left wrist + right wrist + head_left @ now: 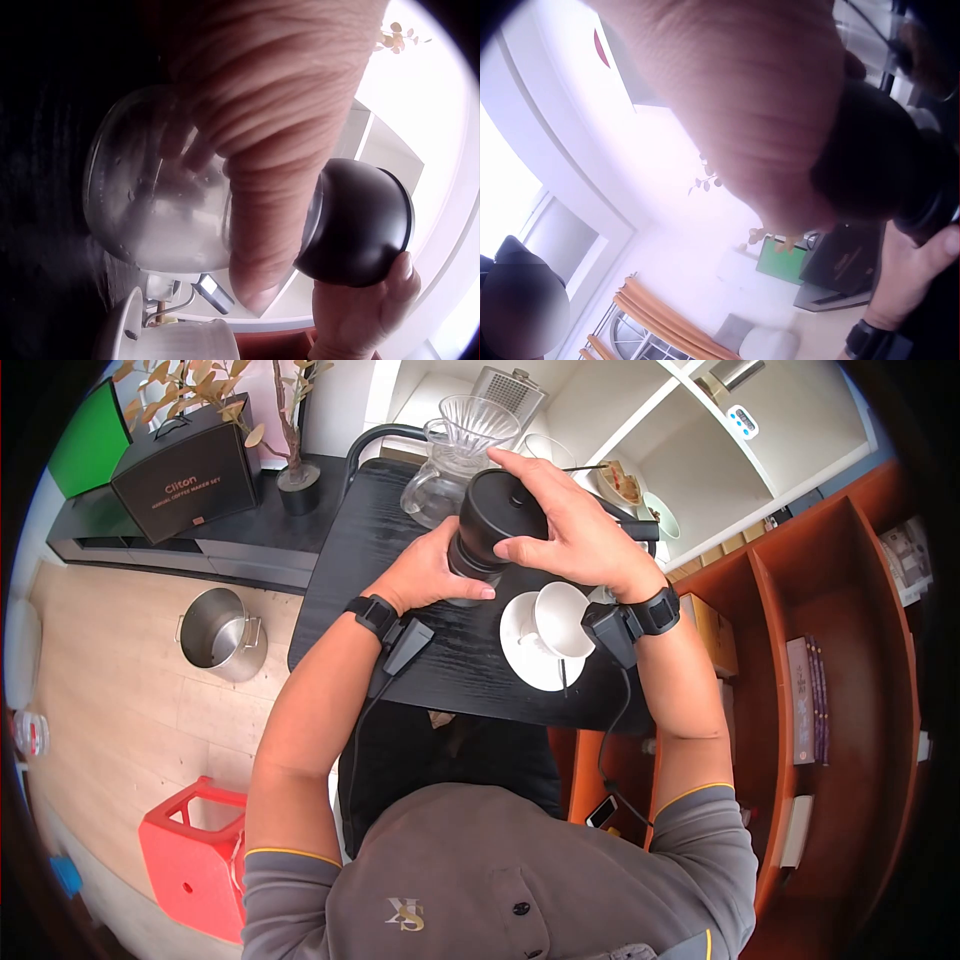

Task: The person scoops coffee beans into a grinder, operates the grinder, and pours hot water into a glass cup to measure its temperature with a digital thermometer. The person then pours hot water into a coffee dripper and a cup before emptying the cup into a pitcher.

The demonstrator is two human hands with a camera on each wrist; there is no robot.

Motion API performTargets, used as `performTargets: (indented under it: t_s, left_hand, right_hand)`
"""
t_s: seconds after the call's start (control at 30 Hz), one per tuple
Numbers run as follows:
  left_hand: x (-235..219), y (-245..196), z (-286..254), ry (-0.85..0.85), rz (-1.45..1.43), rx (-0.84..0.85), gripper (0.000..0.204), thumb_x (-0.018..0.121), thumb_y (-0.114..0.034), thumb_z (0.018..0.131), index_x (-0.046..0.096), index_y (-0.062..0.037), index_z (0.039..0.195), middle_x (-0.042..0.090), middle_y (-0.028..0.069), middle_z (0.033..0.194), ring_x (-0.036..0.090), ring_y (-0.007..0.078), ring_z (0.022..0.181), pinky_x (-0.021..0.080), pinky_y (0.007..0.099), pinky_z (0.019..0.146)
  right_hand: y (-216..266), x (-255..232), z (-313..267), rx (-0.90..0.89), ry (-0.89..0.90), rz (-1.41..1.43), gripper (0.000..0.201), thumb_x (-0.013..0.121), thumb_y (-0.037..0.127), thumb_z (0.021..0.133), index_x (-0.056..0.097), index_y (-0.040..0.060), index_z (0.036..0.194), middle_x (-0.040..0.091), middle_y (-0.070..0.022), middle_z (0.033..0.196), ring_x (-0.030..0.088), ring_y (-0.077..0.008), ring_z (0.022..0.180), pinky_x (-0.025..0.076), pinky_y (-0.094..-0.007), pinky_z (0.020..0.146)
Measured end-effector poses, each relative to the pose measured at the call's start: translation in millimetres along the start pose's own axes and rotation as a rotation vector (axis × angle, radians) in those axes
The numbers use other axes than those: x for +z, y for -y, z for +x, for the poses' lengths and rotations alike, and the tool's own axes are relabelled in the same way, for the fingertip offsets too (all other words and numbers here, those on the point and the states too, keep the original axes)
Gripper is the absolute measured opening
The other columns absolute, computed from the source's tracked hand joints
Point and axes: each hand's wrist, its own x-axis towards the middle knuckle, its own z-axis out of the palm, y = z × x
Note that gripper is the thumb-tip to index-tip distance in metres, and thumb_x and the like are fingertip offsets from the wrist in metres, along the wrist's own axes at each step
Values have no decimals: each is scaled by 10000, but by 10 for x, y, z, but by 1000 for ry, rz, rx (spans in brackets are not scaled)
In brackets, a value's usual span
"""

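near the top middle of the head view, the black grinder [497, 510] sits over the dark table [345, 565]. the left hand [425, 568] wraps its lower part, thumb across the front, probably to keep the base steady. the right hand [580, 530] grips the top, fingers spread wide and slightly bent, thumb on the side, i guess cause that part's fatter. both forearms angle inward from below.

left wrist view: clear glass bottom [154, 210] left of centre, left thumb curled over the narrow bit.

right wrist view: grinder's a dark shape at right, can't tell where the right fingertips land.
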Motion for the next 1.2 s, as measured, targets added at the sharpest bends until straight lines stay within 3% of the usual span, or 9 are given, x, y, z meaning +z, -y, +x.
performTargets:
  t_s: [0.3,0.4,0.53,1.2]
  left_hand:
    - [-4,27,8,6,27,-10,927,946,-350,605,488,-3,1332,658,158,1212,617,261,1175,465,363,1024]
    - [3,50,4,-2,-2,16,921,947,-350,601,493,-2,1323,659,157,1212,620,258,1169,467,361,1022]
    - [-2,24,2,2,5,16,917,947,-349,600,497,-2,1320,658,157,1218,624,260,1160,470,361,1017]
    - [25,-66,-16,20,92,1,865,935,-358,606,523,3,1276,677,162,1168,649,298,1100,489,380,966]
  right_hand:
    - [170,105,-14,170,-57,-206,843,779,276,748,406,99,1483,572,-169,1164,567,-340,1087,460,-419,959]
    - [84,149,-30,82,-133,-144,865,806,327,696,444,129,1456,564,-177,1127,587,-363,1043,495,-437,906]
    - [-66,178,-15,-61,-188,-9,863,813,300,681,456,134,1448,562,-170,1192,590,-359,1077,498,-425,924]
    - [38,269,-26,70,-221,-91,842,779,242,689,452,48,1440,560,-193,1202,574,-353,1114,469,-407,969]
